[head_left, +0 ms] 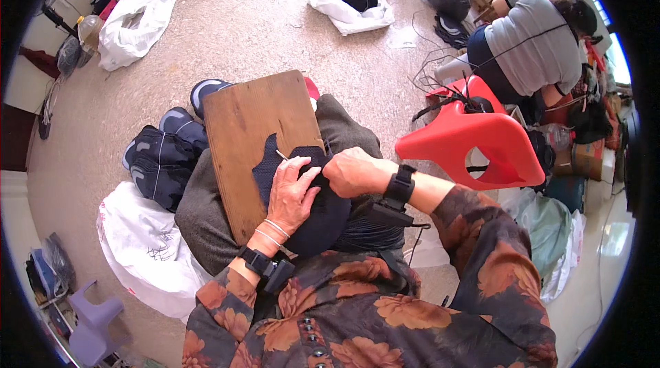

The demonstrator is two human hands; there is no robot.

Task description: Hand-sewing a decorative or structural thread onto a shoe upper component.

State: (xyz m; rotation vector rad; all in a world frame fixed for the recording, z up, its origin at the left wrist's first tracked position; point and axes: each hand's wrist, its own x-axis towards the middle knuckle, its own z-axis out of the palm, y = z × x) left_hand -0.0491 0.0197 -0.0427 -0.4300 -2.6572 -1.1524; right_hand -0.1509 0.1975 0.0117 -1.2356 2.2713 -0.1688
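A dark navy mesh fabric piece [264,167], shaped like part of a shoe upper, lies on a wooden board [240,120] across my lap. My left hand [291,196] rests on it and holds it, with fingers bent and the thumb toward the right. A thin pale sliver pokes out by its fingertips. At the fabric's right edge, my right hand [354,172] is closed in a pinch; what its fingertips hold is too small to make out. More dark fabric [320,223] hangs below the hands over my lap.
Tied bundles of dark shoe pieces [161,161] and a white sack [148,247] lie to my left. A red plastic stool [467,137] stands at right, near a bent-over person [529,45]. Farther off are white bags [136,27] and an open bag with black material [352,7].
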